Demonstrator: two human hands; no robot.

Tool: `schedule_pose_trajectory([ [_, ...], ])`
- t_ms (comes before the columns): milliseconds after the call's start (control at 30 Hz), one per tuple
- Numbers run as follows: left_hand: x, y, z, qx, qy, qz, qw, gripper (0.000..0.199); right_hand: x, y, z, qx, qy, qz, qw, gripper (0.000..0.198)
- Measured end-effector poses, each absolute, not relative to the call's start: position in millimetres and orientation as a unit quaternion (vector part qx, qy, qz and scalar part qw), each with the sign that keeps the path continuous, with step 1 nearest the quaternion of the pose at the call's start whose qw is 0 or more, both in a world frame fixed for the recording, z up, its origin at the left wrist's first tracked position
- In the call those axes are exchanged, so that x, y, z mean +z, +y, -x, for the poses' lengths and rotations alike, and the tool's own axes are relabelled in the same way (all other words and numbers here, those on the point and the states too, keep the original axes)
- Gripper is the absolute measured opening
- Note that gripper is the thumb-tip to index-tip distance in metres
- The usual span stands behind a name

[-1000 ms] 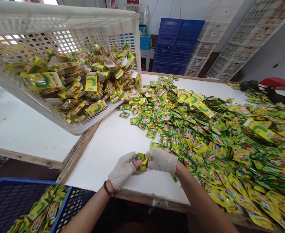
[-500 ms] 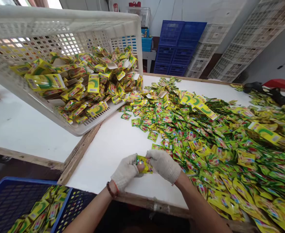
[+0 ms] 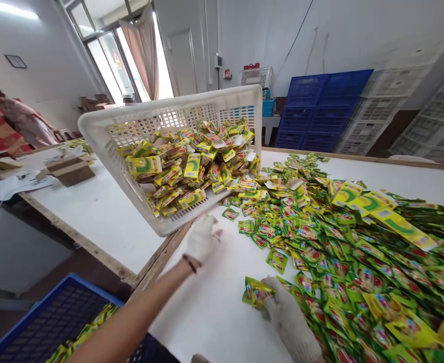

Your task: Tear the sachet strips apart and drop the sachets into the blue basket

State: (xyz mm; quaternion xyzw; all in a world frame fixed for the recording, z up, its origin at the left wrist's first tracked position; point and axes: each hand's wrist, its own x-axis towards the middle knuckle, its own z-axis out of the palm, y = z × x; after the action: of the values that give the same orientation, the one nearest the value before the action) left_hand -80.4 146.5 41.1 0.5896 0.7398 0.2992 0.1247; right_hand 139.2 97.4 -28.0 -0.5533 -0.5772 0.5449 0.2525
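Observation:
My left hand (image 3: 203,239), in a white knit glove, reaches out just below the front edge of the tilted white plastic basket (image 3: 171,101). It looks slightly blurred, with thumb and fingers apart and nothing seen between them. Inside the basket lies a heap of small yellow-green open-ended boxes (image 3: 192,166). Low in the view, my gloved right hand (image 3: 288,317) pinches several yellow-green sachets (image 3: 255,291) over the white tabletop (image 3: 207,312). Right beside that hand spreads a large pile of sachets (image 3: 343,282) of the same colours.
Flattened yellow boxes (image 3: 381,209) lie on the pile. A blue crate (image 3: 51,312) with packed boxes stands low at left. Wooden edging (image 3: 161,259) divides the tables. Farther off are a cardboard carton (image 3: 70,171), blue crates (image 3: 320,106) and a person (image 3: 21,118) at left.
My hands, together on the sachets before, have parted. The left has moved up toward the basket, while the right keeps the sachets. My view has swung left and up.

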Motion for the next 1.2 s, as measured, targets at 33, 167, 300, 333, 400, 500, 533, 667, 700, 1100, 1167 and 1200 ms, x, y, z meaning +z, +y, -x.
schedule_pose_trajectory([
  [33, 50, 165, 100, 0.278, 0.754, -0.589, 0.085, 0.02, -32, 98, -140, 0.542, -0.579, 0.557, 0.247, 0.028],
  [167, 75, 214, 155, 0.194, 0.792, -0.579, -0.005, 0.032, -45, 100, -140, 0.513, -0.607, 0.561, 0.232, 0.026],
  [300, 65, 196, 143, 0.115, 0.747, -0.655, -0.005, 0.021, -40, 105, -138, 0.511, -0.603, 0.57, 0.223, 0.03],
  [333, 56, 181, 132, 0.095, 0.724, -0.683, 0.008, 0.017, -36, 106, -138, 0.51, -0.599, 0.575, 0.223, 0.03],
  [400, 36, 147, 110, 0.059, 0.674, -0.735, 0.044, 0.013, -29, 107, -139, 0.503, -0.597, 0.584, 0.222, 0.03],
  [500, 6, 103, 85, 0.06, 0.626, -0.772, 0.094, 0.015, -23, 108, -141, 0.492, -0.6, 0.588, 0.229, 0.032],
  [533, -1, 94, 80, 0.078, 0.628, -0.767, 0.108, 0.023, -22, 108, -141, 0.493, -0.598, 0.588, 0.231, 0.033],
  [667, -11, 83, 72, 0.115, 0.664, -0.723, 0.15, 0.053, -20, 105, -138, 0.476, -0.596, 0.592, 0.259, 0.033],
  [700, -10, 83, 70, 0.112, 0.661, -0.725, 0.155, 0.057, -20, 104, -138, 0.468, -0.597, 0.594, 0.267, 0.032],
  [1100, 5, 50, 40, 0.104, 0.555, -0.808, 0.168, 0.034, -1, 92, -150, 0.425, -0.732, 0.516, 0.132, 0.017],
  [1167, 4, 47, 39, 0.115, 0.569, -0.796, 0.171, 0.039, -1, 87, -151, 0.474, -0.684, 0.534, 0.149, 0.022],
  [1200, 4, 45, 38, 0.124, 0.574, -0.791, 0.17, 0.04, -2, 84, -152, 0.506, -0.655, 0.539, 0.154, 0.023],
])
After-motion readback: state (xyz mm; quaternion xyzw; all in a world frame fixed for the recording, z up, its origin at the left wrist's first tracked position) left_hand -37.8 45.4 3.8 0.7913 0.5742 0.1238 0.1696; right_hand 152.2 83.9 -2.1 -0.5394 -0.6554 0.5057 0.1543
